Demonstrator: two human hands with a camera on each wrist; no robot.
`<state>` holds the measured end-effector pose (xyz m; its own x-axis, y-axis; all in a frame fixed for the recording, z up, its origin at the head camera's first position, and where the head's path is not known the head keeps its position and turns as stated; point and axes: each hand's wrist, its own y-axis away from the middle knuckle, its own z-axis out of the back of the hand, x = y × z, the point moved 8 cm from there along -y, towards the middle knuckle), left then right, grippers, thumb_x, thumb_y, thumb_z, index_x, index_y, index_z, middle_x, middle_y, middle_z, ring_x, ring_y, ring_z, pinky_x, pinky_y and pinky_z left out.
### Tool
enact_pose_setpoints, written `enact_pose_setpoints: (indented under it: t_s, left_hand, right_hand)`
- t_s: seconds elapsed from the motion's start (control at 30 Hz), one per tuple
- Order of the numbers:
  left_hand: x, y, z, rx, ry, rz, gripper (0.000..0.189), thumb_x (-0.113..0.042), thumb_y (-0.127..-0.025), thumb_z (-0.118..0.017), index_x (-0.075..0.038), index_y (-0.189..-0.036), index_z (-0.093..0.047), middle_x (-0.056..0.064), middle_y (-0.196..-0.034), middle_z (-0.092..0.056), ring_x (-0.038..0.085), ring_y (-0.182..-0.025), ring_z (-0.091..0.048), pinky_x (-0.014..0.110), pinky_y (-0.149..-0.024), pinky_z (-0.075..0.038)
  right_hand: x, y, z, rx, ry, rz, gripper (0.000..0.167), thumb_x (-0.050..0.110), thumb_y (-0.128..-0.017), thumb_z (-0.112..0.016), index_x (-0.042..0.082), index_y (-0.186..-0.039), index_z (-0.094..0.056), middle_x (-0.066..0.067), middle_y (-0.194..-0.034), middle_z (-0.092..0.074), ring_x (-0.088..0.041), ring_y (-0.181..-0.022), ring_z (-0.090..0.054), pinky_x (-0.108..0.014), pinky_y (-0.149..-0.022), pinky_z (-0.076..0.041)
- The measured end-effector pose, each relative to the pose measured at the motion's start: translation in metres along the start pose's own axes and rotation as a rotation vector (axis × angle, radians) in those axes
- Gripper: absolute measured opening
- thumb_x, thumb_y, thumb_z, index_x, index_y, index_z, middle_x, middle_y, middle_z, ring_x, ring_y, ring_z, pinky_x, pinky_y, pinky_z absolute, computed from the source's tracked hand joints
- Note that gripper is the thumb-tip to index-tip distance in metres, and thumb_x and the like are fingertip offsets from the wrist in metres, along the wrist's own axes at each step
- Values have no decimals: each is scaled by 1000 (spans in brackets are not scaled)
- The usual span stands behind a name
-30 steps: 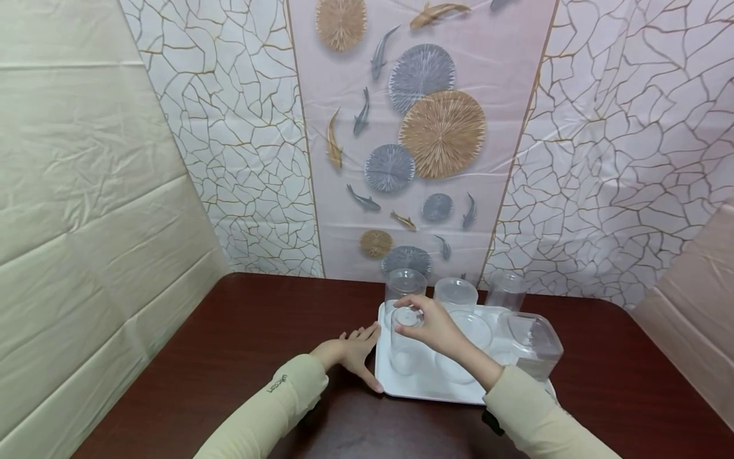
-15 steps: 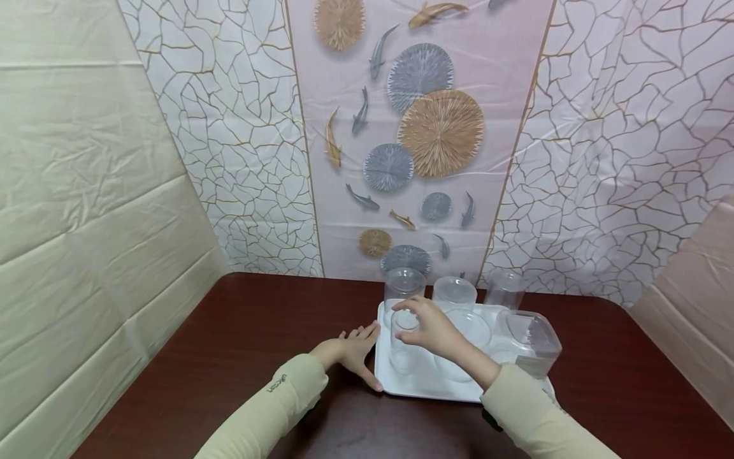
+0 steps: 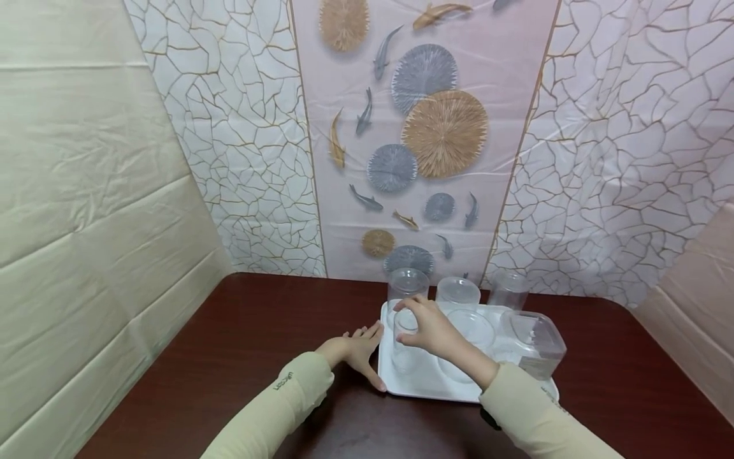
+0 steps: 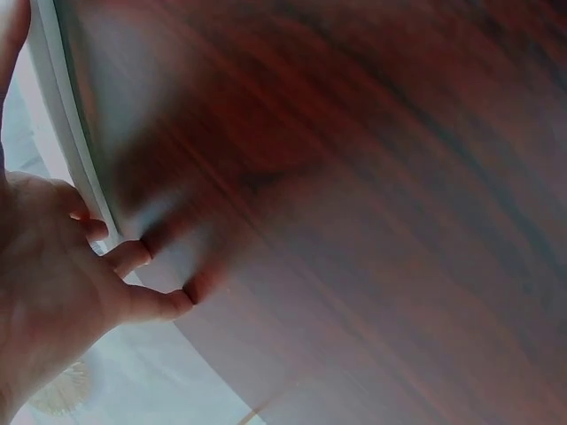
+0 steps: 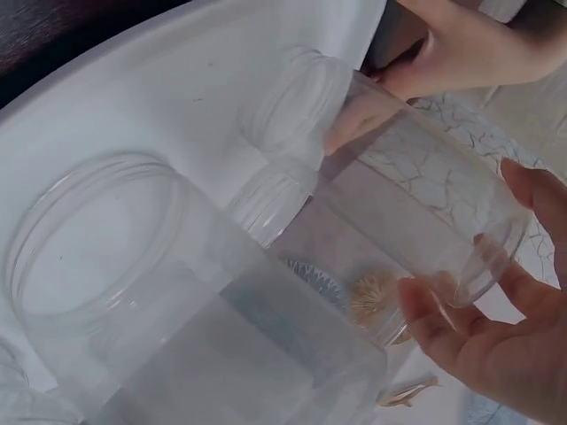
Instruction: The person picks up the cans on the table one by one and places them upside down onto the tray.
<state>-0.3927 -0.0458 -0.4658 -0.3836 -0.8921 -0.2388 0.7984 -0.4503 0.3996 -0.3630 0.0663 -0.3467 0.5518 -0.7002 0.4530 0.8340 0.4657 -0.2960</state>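
Observation:
A slim clear jar [image 3: 404, 354] stands upside down at the front left of a white tray [image 3: 424, 390], its threaded mouth down. My right hand [image 3: 437, 333] comes over it from the right. In the right wrist view the thumb and fingers of the right hand [image 5: 505, 341] curl round the base end of the jar [image 5: 425, 195]. My left hand [image 3: 362, 354] rests at the tray's left edge, thumb and fingers spread. The left wrist view shows this left hand [image 4: 53, 274] with its fingers extended along the tray rim [image 4: 71, 115].
A wide clear jar [image 3: 474, 335] stands mid-tray, right of the slim one. Behind are a tall clear jar [image 3: 408, 284], a second jar [image 3: 459, 291] and a third jar [image 3: 509, 292]. A squarish clear container [image 3: 538, 341] stands at the right. The dark wooden table [image 3: 275, 319] extends leftward.
The right hand's fingers have spread slightly at the slim jar's top since the first frame. The jar, the tray and the left hand keep their places.

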Motion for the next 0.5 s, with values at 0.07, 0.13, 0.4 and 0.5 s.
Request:
enact_pose_setpoints:
  t_s: [0.07,0.13,0.4,0.5]
  left_hand:
    - [-3,-2,1,1,-4,0,123,-61,-68,-74,-13,-153,1,2,-160,3,30,-146,-7,55,-115,-14]
    - [-5,-2,2,4,-10,5,122,-60,-68,-75,-13,-153,0,2,-160,2,30,-147,-7,54,-115,-15]
    - [-12,9,5,48,-15,-62,111,-52,-76,-72,-1,-151,-8,13,-158,-12,35,-145,-11,42,-117,-19]
    - [-16,16,14,-16,23,-137,103,-46,-78,-72,3,-149,-16,15,-156,-22,31,-144,-21,38,-116,-23]
  right_hand:
    - [-1,2,3,7,-1,10,57,21,-74,-80,4,-123,-56,-20,-121,-54,-42,-111,-51,-55,-87,-46]
    - [0,6,6,3,4,30,66,27,-74,-80,6,-129,-52,-20,-122,-53,-41,-113,-50,-56,-88,-45]
    - [1,35,36,-80,50,59,63,30,-76,-78,9,-130,-53,-14,-119,-57,-37,-110,-52,-54,-86,-47]
    - [-4,48,54,-124,54,65,60,29,-77,-77,9,-129,-54,-14,-120,-59,-35,-111,-53,-54,-87,-47]
